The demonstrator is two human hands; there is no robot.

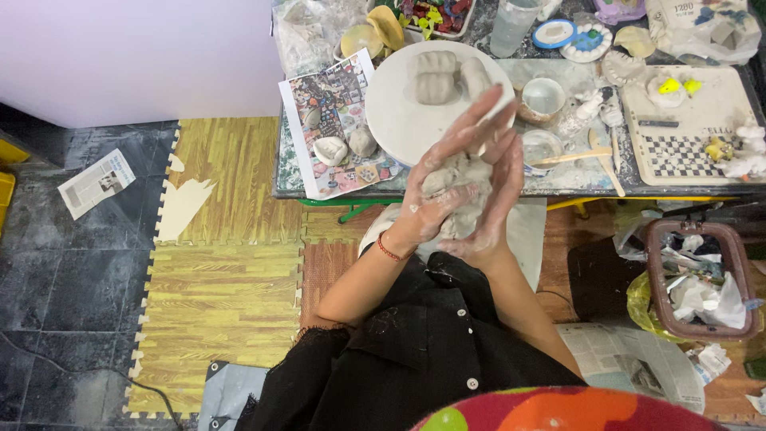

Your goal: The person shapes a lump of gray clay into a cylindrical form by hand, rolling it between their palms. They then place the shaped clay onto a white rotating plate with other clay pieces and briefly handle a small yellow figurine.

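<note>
Clay lumps [447,76] on round board [399,120]

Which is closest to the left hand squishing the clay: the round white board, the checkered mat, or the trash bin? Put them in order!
From the left hand:
1. Round white board, just above it on the table.
2. Trash bin, right, on the floor.
3. Checkered mat, far right on the table; close to the bin's distance, hard to call.

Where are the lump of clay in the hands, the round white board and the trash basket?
lump of clay [456,177], head view, its grey middle between the palms.
round white board [391,120], head view, bare left part.
trash basket [656,275], head view, left rim.
</note>
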